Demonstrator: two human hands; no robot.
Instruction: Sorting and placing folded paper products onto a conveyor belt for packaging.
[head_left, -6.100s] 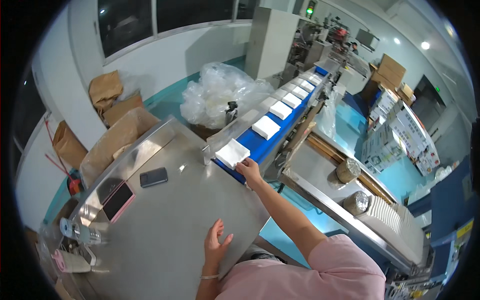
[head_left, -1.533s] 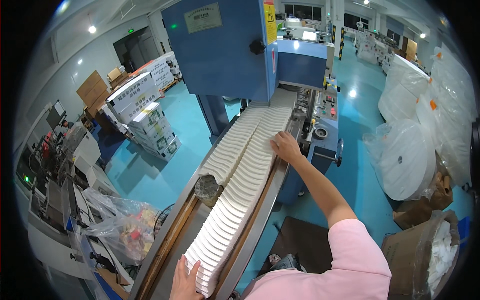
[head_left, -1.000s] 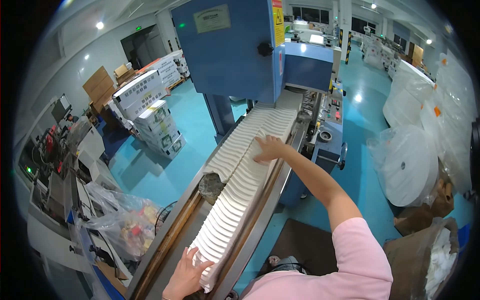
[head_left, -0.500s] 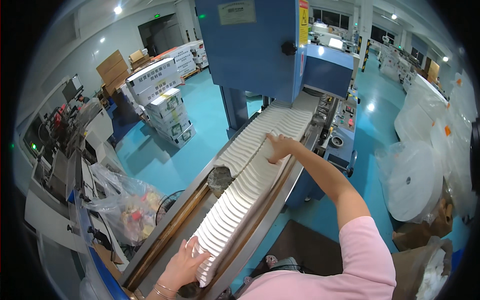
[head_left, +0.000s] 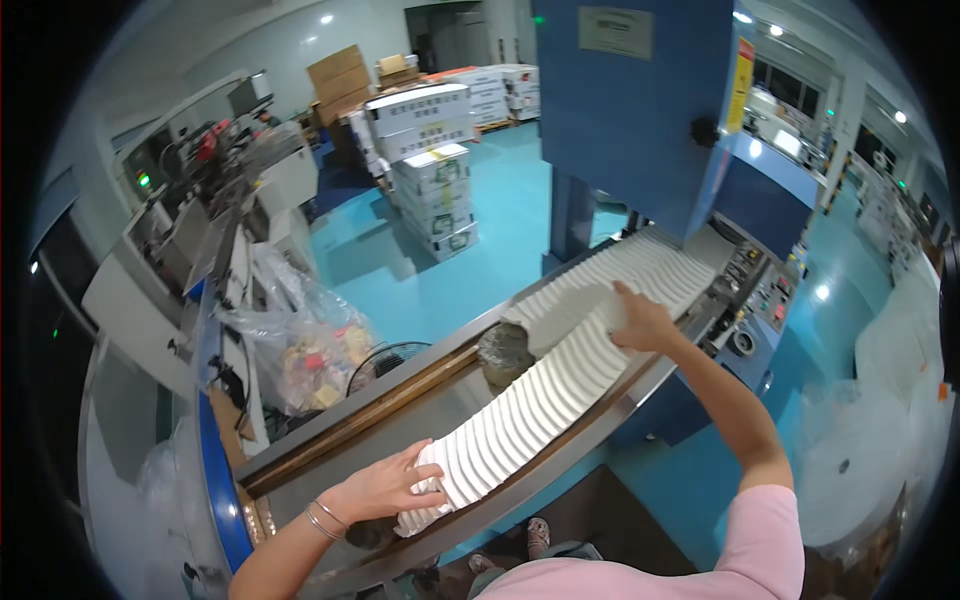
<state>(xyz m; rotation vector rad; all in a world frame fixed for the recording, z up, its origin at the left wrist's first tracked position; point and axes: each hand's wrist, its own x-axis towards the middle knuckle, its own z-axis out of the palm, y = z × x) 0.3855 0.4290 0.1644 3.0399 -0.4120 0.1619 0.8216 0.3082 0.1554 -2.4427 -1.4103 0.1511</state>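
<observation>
A long row of white folded paper (head_left: 530, 410), tightly packed in wavy layers, lies along a metal trough (head_left: 350, 490). At its near end my left hand (head_left: 390, 485) curls its fingers over the last layers, a bracelet on the wrist. Farther along, my right hand (head_left: 640, 320) is bent over the row's top and outer side, its fingertips partly hidden behind the layers. Beyond that hand, more white layers run under a blue machine (head_left: 640, 110). A grey block wrapped in clear film (head_left: 505, 352) sits against the end of the far-left layers.
Wooden strips (head_left: 370, 410) line the trough. A control panel (head_left: 760, 300) stands right of the machine. Left of the trough are a clear bag of colourful scraps (head_left: 310, 350) and a black fan (head_left: 385, 365). Stacked cartons (head_left: 435, 195) stand behind. Wrapped white rolls (head_left: 840, 470) are at right.
The view has swung left, so the machine and trough appear farther right. My hands stay on the row, the left fingers now bent more over its near end.
</observation>
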